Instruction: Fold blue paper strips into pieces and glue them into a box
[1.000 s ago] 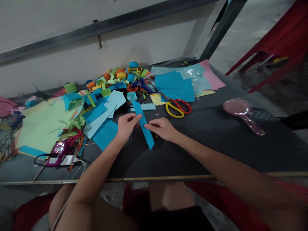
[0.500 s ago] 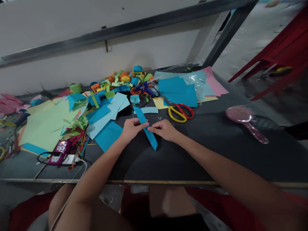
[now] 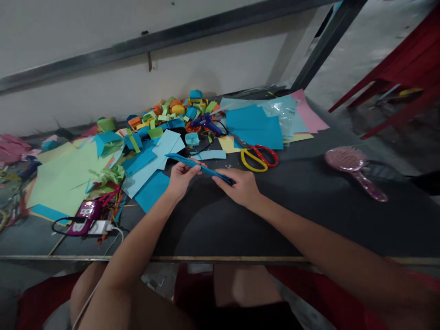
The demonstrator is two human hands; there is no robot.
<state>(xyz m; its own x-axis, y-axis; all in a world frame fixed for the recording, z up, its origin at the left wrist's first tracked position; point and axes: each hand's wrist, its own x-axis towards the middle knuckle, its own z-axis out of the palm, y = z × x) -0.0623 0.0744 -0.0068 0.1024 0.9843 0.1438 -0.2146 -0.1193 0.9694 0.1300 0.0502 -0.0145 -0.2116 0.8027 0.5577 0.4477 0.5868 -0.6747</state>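
A blue paper strip (image 3: 207, 170) is held in the air above the dark table, seen nearly edge-on and slanting down to the right. My left hand (image 3: 182, 178) pinches it near its middle, thumb on the near side. Closer to its right end, my right hand (image 3: 239, 185) grips the strip between thumb and fingers. Just behind the hands lie a pale blue paper strip (image 3: 210, 155) and a small light blue folded paper piece (image 3: 192, 139). Scissors (image 3: 258, 158) with one red and one yellow handle rest behind my right hand.
Folded paper pieces (image 3: 165, 114) are heaped at the back beside a blue glue gun (image 3: 208, 123). Blue sheets (image 3: 256, 128) lie back right, green sheets (image 3: 62, 169) left. A hairbrush (image 3: 354, 169) lies right; a purple device (image 3: 85, 217) with a cable sits front left.
The blue strip has turned from a steep slant showing its flat face to a flatter slant, nearly edge-on. My right hand has shifted to its right end.
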